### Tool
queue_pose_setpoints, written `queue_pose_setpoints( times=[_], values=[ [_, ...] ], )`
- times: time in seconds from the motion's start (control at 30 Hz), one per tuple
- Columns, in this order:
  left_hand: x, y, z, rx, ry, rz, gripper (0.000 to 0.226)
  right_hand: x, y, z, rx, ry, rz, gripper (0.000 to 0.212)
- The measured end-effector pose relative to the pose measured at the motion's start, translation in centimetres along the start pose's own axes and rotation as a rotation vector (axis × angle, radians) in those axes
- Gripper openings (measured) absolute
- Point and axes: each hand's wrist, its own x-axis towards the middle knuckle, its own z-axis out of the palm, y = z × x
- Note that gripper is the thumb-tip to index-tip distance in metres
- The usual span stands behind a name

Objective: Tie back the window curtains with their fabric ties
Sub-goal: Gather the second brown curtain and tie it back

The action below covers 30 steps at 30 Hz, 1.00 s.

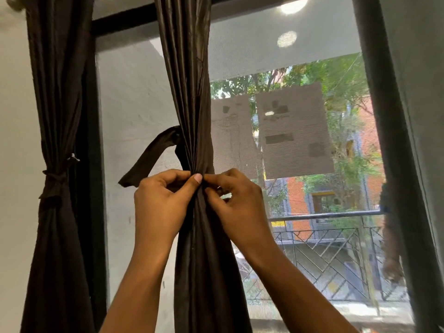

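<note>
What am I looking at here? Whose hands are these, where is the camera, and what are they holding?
There is no machine here, just a person's two bare hands. One wide-angle camera worn on the person's head films them, facing a window. The left hand and right hand both pinch the gathered waist of the dark brown middle curtain. Its fabric tie sticks out to the left with its end hanging free. The left curtain is already bound by a knotted tie. Behind them are a mesh screen and a balcony railing.

Glossy satin cloth curtain point(189, 92), matt cloth tie point(149, 157), metal railing point(336, 215)
</note>
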Motion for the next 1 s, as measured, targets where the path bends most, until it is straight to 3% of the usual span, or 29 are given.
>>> queue_pose_setpoints(
  times=[0.17,0.37,0.57,0.7,0.83,1.0],
  values=[
    [0.1,-0.2,-0.1,-0.021,-0.038,-0.019,0.023,0.6,-0.3,-0.1,0.114,-0.047,0.155,0.029],
    [0.8,0.5,-0.2,-0.100,-0.109,-0.009,0.043,2.9,-0.8,-0.8,0.518,-0.156,0.376,0.023],
    [2.4,1.6,0.7,-0.180,-0.071,0.029,0.029,5.5,-0.9,-0.5,0.611,-0.142,0.395,0.007],
    [3.4,1.6,1.2,-0.094,-0.019,0.094,0.021,7.1,-0.8,-0.2,0.606,-0.159,0.403,0.020],
    [3.0,1.4,1.1,-0.117,-0.071,0.130,0.026,8.0,-0.7,-0.3,0.537,-0.159,0.378,0.030],
    [3.2,1.0,0.8,-0.199,-0.135,0.003,0.028,9.0,-0.8,-0.5,0.420,-0.180,0.325,0.031]
  ],
)
